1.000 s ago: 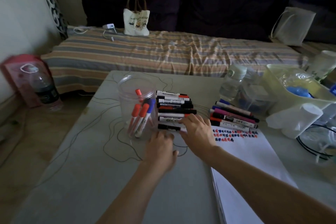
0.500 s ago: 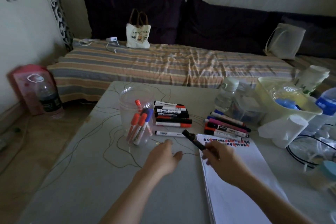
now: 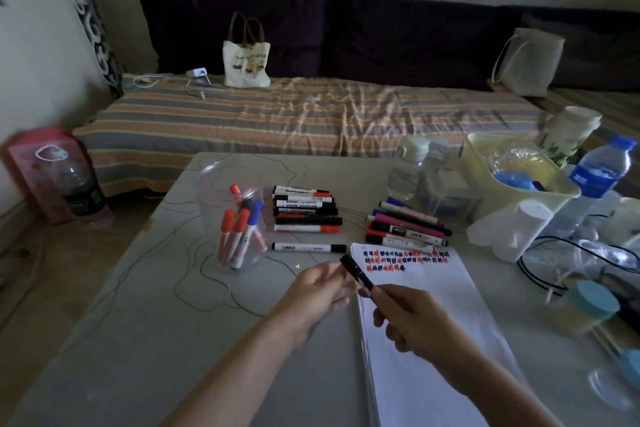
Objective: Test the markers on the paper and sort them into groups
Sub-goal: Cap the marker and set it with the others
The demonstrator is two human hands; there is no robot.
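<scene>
Beyond your hands, a striped mattress (image 3: 311, 114) spans the room, backed by dark cushions (image 3: 398, 35). On it stand a cream tote bag (image 3: 246, 61), a white charger with cable (image 3: 197, 74) to that bag's left, and a pale drawstring bag (image 3: 526, 62) far right. To your right you see a yellow tub (image 3: 485, 191), two water bottles (image 3: 408, 168) (image 3: 602, 173) and a teal-lidded jar (image 3: 588, 308). On the floor at far left stands a dark bottle (image 3: 79, 191).
</scene>
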